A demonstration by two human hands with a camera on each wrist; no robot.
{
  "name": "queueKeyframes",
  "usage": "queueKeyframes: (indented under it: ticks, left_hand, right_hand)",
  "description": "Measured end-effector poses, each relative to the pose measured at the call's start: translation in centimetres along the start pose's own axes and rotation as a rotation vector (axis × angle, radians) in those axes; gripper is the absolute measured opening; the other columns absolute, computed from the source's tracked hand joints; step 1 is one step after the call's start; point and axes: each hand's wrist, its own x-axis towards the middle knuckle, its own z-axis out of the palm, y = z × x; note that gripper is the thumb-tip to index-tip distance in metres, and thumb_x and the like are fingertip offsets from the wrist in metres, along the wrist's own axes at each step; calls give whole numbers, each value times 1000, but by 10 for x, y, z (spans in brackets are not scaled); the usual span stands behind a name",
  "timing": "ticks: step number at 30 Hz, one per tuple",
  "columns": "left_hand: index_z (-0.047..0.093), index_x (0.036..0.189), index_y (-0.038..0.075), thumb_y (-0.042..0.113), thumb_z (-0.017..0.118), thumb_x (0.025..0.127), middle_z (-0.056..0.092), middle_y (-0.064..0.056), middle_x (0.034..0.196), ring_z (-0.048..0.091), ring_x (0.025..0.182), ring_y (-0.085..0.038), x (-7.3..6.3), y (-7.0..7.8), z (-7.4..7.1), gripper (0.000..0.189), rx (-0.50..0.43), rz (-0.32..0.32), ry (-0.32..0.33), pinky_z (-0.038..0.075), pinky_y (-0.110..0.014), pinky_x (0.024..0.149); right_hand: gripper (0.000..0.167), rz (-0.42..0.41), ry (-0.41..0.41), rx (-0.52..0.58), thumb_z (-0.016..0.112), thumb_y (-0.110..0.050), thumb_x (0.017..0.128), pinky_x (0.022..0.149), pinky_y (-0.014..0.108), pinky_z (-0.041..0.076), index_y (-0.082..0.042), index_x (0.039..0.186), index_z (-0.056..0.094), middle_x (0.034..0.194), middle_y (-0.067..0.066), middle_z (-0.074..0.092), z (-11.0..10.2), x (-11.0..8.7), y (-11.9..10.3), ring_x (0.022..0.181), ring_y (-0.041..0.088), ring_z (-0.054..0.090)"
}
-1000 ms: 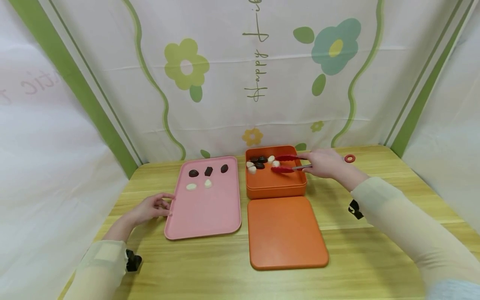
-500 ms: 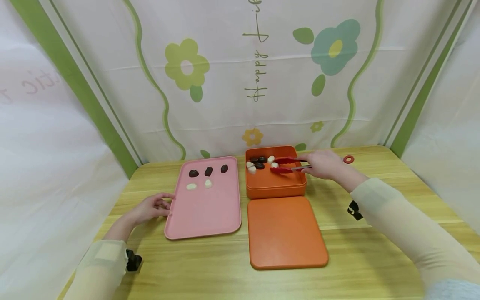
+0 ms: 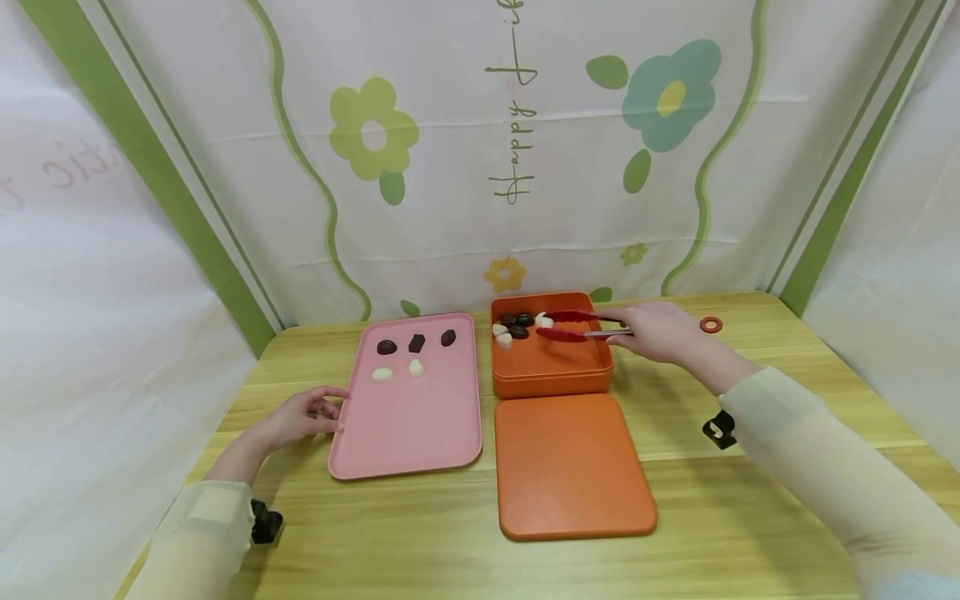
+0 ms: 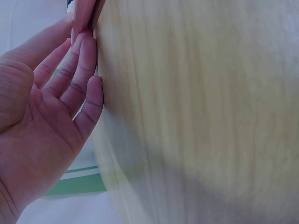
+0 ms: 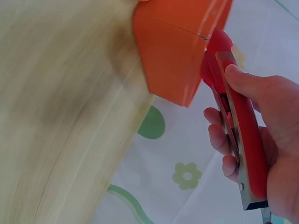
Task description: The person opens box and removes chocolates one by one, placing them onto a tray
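In the head view, my right hand (image 3: 656, 331) grips red-and-metal tongs (image 3: 596, 333) over an orange box (image 3: 551, 386). The tongs' tips lie at white chocolate-like pieces (image 3: 543, 321) inside; whether they clamp one is unclear. More dark pieces (image 3: 518, 332) and white pieces (image 3: 504, 341) sit at the box's left side. The right wrist view shows thumb and fingers wrapped round the tongs' handles. My left hand (image 3: 303, 415) holds the left rim of a pink tray (image 3: 405, 442), thumb and fingertips at its edge. Dark pieces (image 3: 417, 342) and white pieces (image 3: 382, 374) stand in two rows on the tray.
An orange lid (image 3: 575, 467) lies flat in front of the box, right of the tray. All of it rests on a wooden table (image 3: 390, 533). A flower-printed white cloth (image 3: 450, 208) hangs behind the table, and pale cloth walls stand on both sides.
My right hand has shifted a little right, and the tongs' red end ring sits further right. Their tips have closed up around the white pieces. My left hand and the tray stay put.
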Motion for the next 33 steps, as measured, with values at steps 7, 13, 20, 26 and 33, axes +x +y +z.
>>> queueKeyframes:
  ticks: [7,13,20,26,33]
  left_hand:
    - [46,136,-5,6,70,89,65,-13,95,50,68,-16,0,0,1,54,10,-10,5,42,-27,58]
    - [46,136,-5,5,70,89,65,-13,95,50,68,-16,0,-2,0,54,15,-15,9,42,-27,59]
    - [46,136,-5,6,70,89,64,-12,95,50,69,-16,1,0,0,54,13,-20,18,41,-27,59]
    - [47,136,-4,6,71,89,64,-12,95,51,69,-17,0,0,0,54,15,-25,16,42,-27,59]
    - [46,136,-5,6,71,89,64,-12,95,50,69,-16,1,-2,0,54,5,-16,11,42,-27,59]
  right_hand:
    - [50,13,34,-7,73,-30,88,57,40,46,-16,135,60,101,10,70,-9,-10,-1,66,20,57]
    - [50,18,59,-2,71,-32,90,59,42,47,-18,136,59,106,11,69,-15,-18,-4,72,23,61]
    - [49,-23,135,-28,73,-31,88,54,39,46,-20,134,61,109,12,70,-15,-21,-9,69,25,61]
    - [49,-65,166,-27,74,-31,87,48,33,40,-20,132,62,113,12,69,-17,-17,-20,61,20,59]
    - [48,-105,149,-31,72,-33,88,45,29,35,-19,133,62,114,11,68,-23,-11,-36,65,18,61]
